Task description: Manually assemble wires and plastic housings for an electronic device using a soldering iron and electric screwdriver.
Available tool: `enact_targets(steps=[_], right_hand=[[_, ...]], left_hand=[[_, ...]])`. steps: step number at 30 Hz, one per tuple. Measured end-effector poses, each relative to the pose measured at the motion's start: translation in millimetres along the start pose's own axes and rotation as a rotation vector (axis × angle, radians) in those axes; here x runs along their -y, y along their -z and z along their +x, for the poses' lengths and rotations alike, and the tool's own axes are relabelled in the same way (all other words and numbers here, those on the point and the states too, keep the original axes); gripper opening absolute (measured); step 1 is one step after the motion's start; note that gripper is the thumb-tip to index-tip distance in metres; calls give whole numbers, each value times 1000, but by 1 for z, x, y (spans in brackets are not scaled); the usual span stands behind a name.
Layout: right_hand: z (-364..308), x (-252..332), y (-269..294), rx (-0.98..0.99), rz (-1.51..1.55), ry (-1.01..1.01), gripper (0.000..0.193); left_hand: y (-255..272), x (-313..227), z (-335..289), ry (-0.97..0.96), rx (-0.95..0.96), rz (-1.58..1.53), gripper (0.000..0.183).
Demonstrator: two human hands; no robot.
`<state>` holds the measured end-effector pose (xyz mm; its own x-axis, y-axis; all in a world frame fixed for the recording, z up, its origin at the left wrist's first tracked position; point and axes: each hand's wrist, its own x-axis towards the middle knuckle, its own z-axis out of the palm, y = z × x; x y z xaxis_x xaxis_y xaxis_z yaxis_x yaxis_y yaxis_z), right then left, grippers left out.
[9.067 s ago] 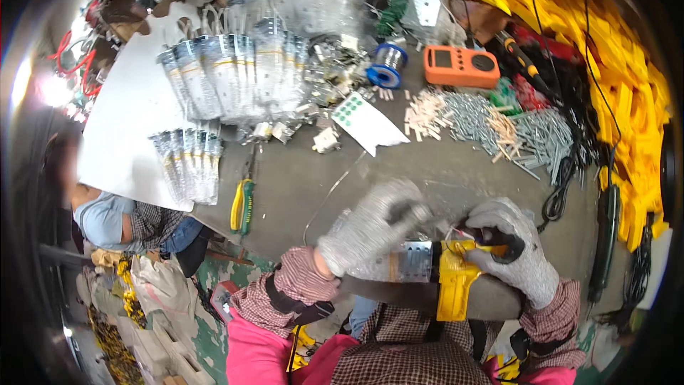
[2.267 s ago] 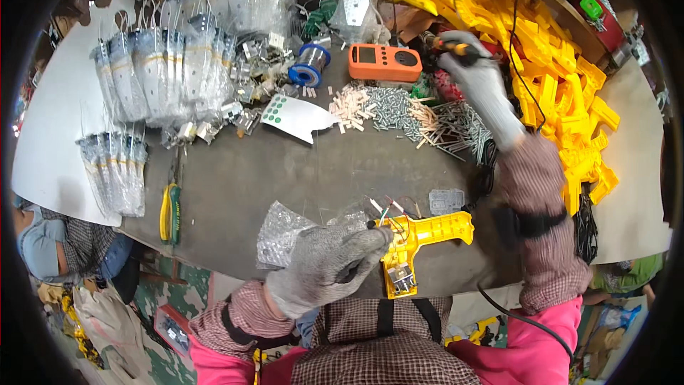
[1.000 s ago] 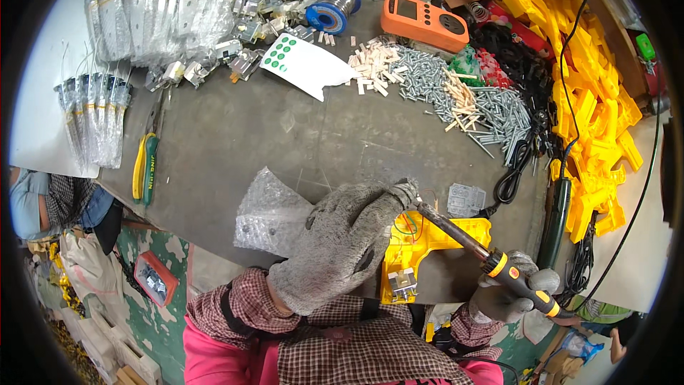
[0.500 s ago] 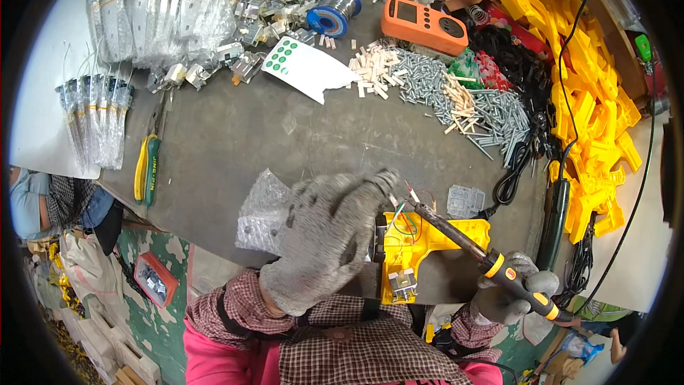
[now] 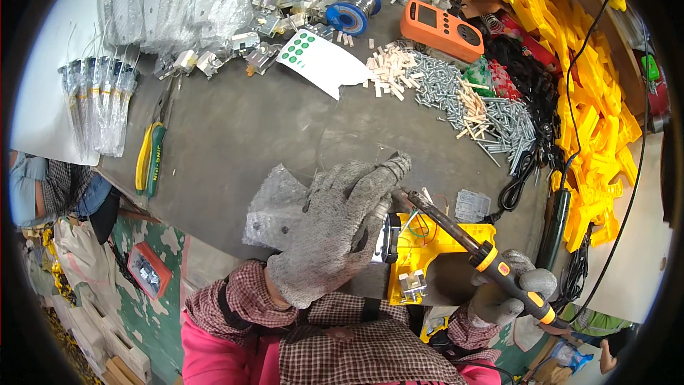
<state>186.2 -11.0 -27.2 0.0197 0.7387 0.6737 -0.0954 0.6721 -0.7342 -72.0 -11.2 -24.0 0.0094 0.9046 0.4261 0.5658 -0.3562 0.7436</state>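
Observation:
My right hand, in a grey glove, is closed around the handle of a soldering iron. The iron slants up and left, its tip end beside my left fingers. My left hand, also gloved, is closed with fingers together; whatever is between finger and thumb is hidden. Below the iron lies a yellow plastic housing, with thin coloured wires at its top and a small metal part in its lower arm. A black round part sits at its left end, partly behind my left hand.
Bubble wrap lies left of my left hand, pliers farther left. At the back are a solder spool, an orange meter, screws and bagged parts. Yellow housings pile up on the right, near black cables.
My left hand has moved slightly right and up, its fingers now by the iron's tip and covering some wires. The iron stays in my right hand. The whole view has shifted a little.

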Motion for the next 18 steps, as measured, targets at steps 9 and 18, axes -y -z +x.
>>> enact_targets(steps=[9, 18], right_hand=[[3, -4, -3, -17, 19, 35, 44], [16, -4, -17, -29, 21, -100, 29]], left_hand=[[1, -1, -1, 21, 27, 57, 44], [1, 0, 1, 19, 22, -134, 53]])
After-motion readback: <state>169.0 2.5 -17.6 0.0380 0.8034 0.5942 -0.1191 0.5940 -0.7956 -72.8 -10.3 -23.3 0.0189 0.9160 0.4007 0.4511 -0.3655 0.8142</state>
